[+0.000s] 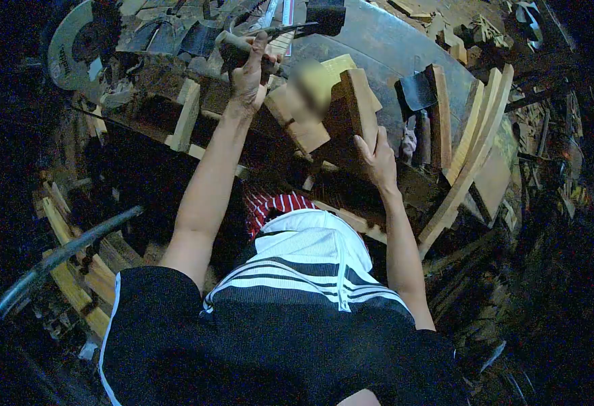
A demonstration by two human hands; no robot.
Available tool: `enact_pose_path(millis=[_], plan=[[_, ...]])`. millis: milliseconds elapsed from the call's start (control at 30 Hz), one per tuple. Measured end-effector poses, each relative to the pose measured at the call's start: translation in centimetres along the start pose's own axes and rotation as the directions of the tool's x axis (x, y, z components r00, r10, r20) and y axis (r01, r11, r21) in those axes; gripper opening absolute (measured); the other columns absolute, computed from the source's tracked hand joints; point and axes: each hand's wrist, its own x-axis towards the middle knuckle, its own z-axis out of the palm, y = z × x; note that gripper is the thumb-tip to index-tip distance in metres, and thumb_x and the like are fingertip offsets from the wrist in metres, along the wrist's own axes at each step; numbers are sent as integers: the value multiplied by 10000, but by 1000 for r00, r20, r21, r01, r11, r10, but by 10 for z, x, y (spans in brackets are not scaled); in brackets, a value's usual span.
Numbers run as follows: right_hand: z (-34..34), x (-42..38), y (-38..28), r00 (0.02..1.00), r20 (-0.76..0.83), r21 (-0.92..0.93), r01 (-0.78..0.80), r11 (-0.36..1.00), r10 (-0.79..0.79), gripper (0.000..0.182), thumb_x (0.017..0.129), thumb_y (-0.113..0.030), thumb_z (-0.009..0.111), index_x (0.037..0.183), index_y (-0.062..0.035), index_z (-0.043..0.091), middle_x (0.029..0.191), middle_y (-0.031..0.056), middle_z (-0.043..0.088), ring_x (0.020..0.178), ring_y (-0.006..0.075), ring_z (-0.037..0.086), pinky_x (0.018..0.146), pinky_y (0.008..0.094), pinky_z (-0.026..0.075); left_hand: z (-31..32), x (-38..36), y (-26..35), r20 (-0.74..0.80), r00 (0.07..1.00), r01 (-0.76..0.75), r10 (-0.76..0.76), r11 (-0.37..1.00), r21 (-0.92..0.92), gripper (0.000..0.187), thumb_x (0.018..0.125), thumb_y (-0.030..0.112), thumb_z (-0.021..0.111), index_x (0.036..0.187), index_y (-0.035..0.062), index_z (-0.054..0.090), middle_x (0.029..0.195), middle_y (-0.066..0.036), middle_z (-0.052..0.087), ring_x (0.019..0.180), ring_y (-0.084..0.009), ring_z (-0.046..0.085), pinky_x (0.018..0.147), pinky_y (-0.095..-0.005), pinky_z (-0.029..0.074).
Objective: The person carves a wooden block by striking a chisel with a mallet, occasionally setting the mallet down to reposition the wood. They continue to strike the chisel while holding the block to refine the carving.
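Note:
My left hand [248, 80], at the upper middle, has its fingers wrapped round a dark tool [233, 49] with a thin pointed part reaching right. Its exact kind is hard to make out. My right hand [380, 161] grips the lower end of a curved wooden piece [360, 101], which stands tilted over the bench. Between the hands lie a light wooden block [297, 120] and a yellowish sheet [338, 68], partly blurred. The wooden piece hides part of a board behind it.
A round saw blade [74, 47] is at the upper left. Curved wooden strips [469, 162] lean at the right of the metal-topped bench [385, 37]. A metal pipe [70, 254] slants at the lower left, beside wooden pieces [67, 271]. Wood scraps lie at the upper right.

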Motion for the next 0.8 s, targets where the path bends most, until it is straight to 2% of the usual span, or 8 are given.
enact_pose_path(millis=[200, 333, 433, 467, 600, 667, 767, 800], plan=[[1, 0, 2, 999, -5, 2, 35, 999, -35, 631, 840, -543, 530, 1215, -53, 399, 896, 307, 613, 837, 476, 596, 691, 523, 476, -2, 3, -8, 44, 998, -46, 46, 999, -9, 188, 861, 171, 649, 960, 142, 491, 719, 11, 473, 705, -130, 491, 752, -363, 479], [1, -1, 0, 999, -6, 11, 36, 999, -36, 595, 847, -536, 524, 1193, -70, 393, 884, 306, 613, 837, 478, 594, 683, 533, 473, -4, 4, -12, 59, 997, -50, 48, 998, 38, 185, 868, 187, 642, 951, 145, 482, 710, 14, 462, 705, -121, 496, 749, -361, 483], [-4, -2, -5, 1000, 5, 20, 8, 1000, -8, 526, 856, -477, 548, 1139, -61, 397, 896, 300, 603, 864, 483, 577, 689, 513, 456, -13, 5, -33, 203, 960, -199, 193, 980, 13, 190, 850, 148, 660, 993, 91, 548, 804, -9, 551, 742, -118, 558, 755, -275, 481], [-5, -3, -8, 1000, 20, 28, -20, 999, 20, 474, 864, -422, 573, 1095, -46, 400, 912, 296, 593, 891, 487, 560, 699, 489, 440, -16, 7, -41, 206, 962, -212, 180, 966, 145, 182, 851, 169, 657, 977, 88, 553, 800, -6, 556, 736, -116, 559, 733, -272, 476], [-5, -2, -8, 1000, 10, 13, -28, 1000, 28, 449, 867, -405, 582, 1080, -43, 424, 859, 267, 590, 816, 445, 588, 680, 457, 446, 14, -8, -58, 255, 959, -268, 119, 666, 696, 199, 856, 253, 646, 913, 77, 572, 786, 5, 578, 711, -104, 564, 643, -262, 455], [-9, 1, -4, 998, -5, 169, 60, 984, -60, 427, 863, -392, 597, 1055, -35, 464, 819, 193, 596, 705, 295, 595, 645, 379, 451, 29, -16, -58, 329, 925, -376, 190, 579, 723, 232, 858, 295, 640, 880, 72, 582, 779, 11, 588, 699, -99, 566, 598, -256, 445], [-51, 10, -41, 998, -3, 279, 58, 959, -59, 427, 830, -376, 642, 1013, -17, 499, 834, 177, 632, 766, 278, 640, 657, 387, 472, 59, -34, -38, 492, 807, -589, 328, 379, 714, 234, 861, 299, 646, 859, 85, 550, 646, 2, 530, 580, -88, 510, 530, -240, 416], [-69, 11, -60, 988, -87, 385, 152, 911, -128, 408, 825, -329, 655, 1027, -11, 499, 832, 148, 627, 753, 234, 625, 652, 366, 470, 66, -38, -37, 401, 865, -489, 300, 680, 546, 236, 862, 299, 645, 845, 84, 548, 645, 2, 531, 578, -88, 502, 527, -239, 410]])
